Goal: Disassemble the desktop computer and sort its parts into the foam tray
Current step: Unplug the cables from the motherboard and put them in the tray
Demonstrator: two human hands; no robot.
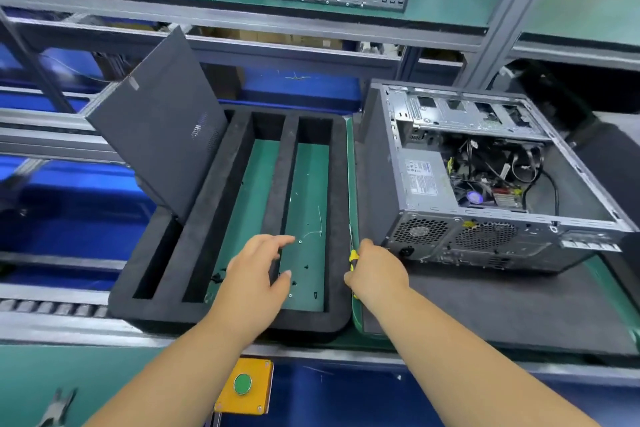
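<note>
A person's left hand (258,265) hovers with fingers loosely spread over the foam tray (239,317), probably dropping screws (299,242) there. The right hand (375,272) curls around a yellow-handled screwdriver (353,257). The desktop computer (485,184) lies opened on its side, right of the tray, its side panel (162,121) propped in a left slot.

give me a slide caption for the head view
Right hand grips a yellow-handled screwdriver between foam tray and opened desktop computer.
</note>
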